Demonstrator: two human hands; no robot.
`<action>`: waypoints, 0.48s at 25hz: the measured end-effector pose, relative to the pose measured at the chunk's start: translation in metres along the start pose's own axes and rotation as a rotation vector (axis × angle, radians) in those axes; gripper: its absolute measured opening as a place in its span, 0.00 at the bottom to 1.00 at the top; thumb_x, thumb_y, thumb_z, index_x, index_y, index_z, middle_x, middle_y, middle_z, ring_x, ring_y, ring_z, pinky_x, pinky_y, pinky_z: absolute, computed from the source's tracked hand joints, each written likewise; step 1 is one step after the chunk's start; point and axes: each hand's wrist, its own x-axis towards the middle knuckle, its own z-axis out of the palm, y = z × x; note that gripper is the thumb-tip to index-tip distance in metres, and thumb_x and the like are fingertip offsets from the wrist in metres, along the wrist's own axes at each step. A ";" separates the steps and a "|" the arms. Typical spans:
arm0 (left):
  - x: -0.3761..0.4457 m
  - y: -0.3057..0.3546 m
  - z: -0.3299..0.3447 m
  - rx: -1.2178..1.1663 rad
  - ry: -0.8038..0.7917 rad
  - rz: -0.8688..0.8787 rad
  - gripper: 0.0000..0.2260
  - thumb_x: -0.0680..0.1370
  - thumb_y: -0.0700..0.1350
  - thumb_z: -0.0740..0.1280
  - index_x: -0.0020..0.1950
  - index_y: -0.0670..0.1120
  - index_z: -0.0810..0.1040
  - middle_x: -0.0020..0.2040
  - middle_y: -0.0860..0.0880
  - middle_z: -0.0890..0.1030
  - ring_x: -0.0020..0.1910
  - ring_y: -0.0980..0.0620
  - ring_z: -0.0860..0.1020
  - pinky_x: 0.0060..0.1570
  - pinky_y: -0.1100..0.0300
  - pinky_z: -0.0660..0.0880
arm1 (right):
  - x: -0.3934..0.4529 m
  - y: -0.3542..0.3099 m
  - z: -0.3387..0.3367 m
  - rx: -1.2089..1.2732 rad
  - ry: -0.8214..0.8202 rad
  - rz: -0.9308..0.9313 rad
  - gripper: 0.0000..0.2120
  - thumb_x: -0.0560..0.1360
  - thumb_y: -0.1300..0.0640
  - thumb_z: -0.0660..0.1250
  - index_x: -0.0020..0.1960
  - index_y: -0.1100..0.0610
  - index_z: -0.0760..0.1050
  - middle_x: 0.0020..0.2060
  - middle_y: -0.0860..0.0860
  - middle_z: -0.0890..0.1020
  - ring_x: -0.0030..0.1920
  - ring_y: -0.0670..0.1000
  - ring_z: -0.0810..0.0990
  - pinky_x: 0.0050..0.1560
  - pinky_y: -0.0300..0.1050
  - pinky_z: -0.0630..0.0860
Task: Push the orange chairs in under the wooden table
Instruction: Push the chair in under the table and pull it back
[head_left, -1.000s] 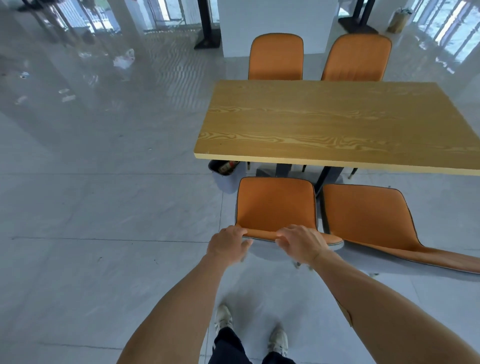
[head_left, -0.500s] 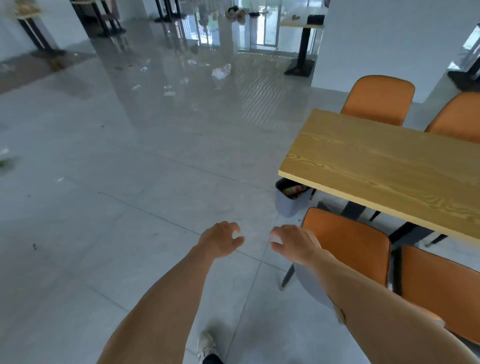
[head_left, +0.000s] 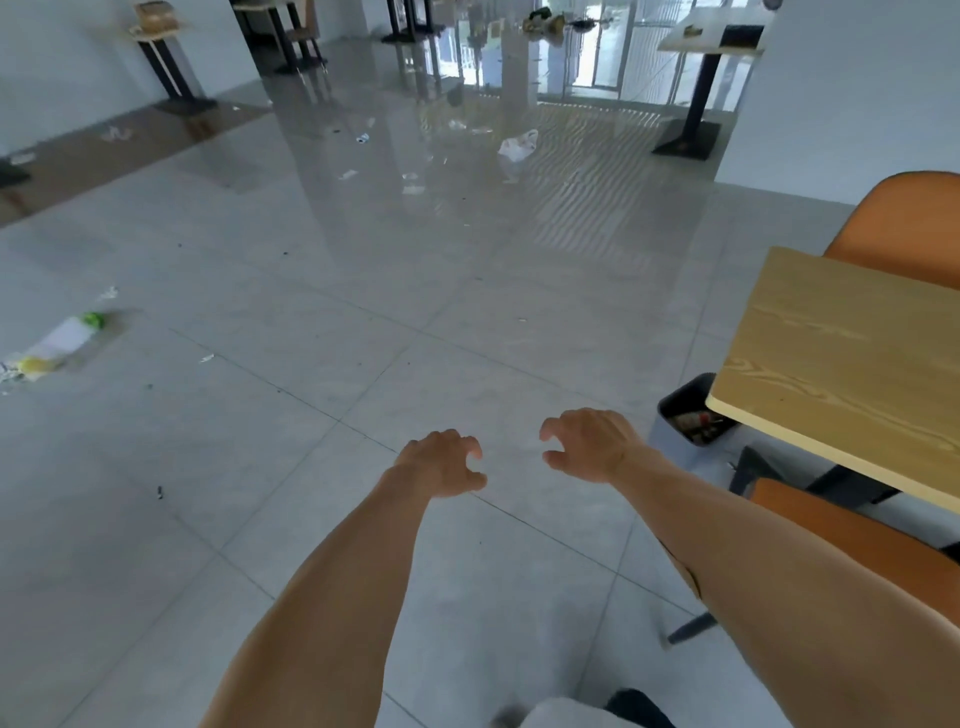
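The wooden table (head_left: 852, 364) shows only its left end at the right edge of the head view. One orange chair (head_left: 852, 545) stands at its near side, partly hidden by my right forearm. Another orange chair (head_left: 904, 228) stands at the far side. My left hand (head_left: 441, 462) and my right hand (head_left: 587, 441) hover over bare floor to the left of the table, fingers curled and apart, holding nothing and touching no chair.
A dark bin (head_left: 691, 415) with rubbish stands under the table's left corner. Litter lies on the grey tiled floor, including a bottle (head_left: 62, 338) at left and a white bag (head_left: 517, 145) far ahead. A pedestal table (head_left: 696, 88) stands at the back right.
My hands have let go of the near chair's backrest. The view has swung left, so the table and chairs have slid to the right edge.
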 end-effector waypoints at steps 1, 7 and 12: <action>0.012 -0.006 -0.009 -0.001 -0.035 -0.005 0.23 0.77 0.59 0.64 0.70 0.56 0.71 0.69 0.51 0.71 0.65 0.49 0.72 0.62 0.51 0.69 | 0.015 -0.001 -0.006 -0.012 -0.018 -0.005 0.19 0.80 0.45 0.60 0.69 0.47 0.71 0.62 0.50 0.79 0.62 0.54 0.77 0.60 0.50 0.72; 0.112 -0.024 -0.074 -0.034 -0.107 -0.037 0.22 0.74 0.59 0.67 0.67 0.56 0.72 0.66 0.53 0.74 0.61 0.50 0.75 0.58 0.53 0.72 | 0.124 0.041 -0.038 0.030 -0.114 0.046 0.19 0.77 0.46 0.64 0.66 0.47 0.74 0.61 0.49 0.79 0.60 0.53 0.78 0.58 0.48 0.74; 0.212 -0.028 -0.140 -0.034 -0.164 -0.078 0.22 0.74 0.58 0.70 0.66 0.55 0.74 0.65 0.53 0.75 0.60 0.50 0.76 0.61 0.52 0.73 | 0.220 0.103 -0.076 0.059 -0.203 0.067 0.18 0.75 0.47 0.66 0.64 0.46 0.76 0.59 0.48 0.80 0.58 0.53 0.79 0.54 0.45 0.74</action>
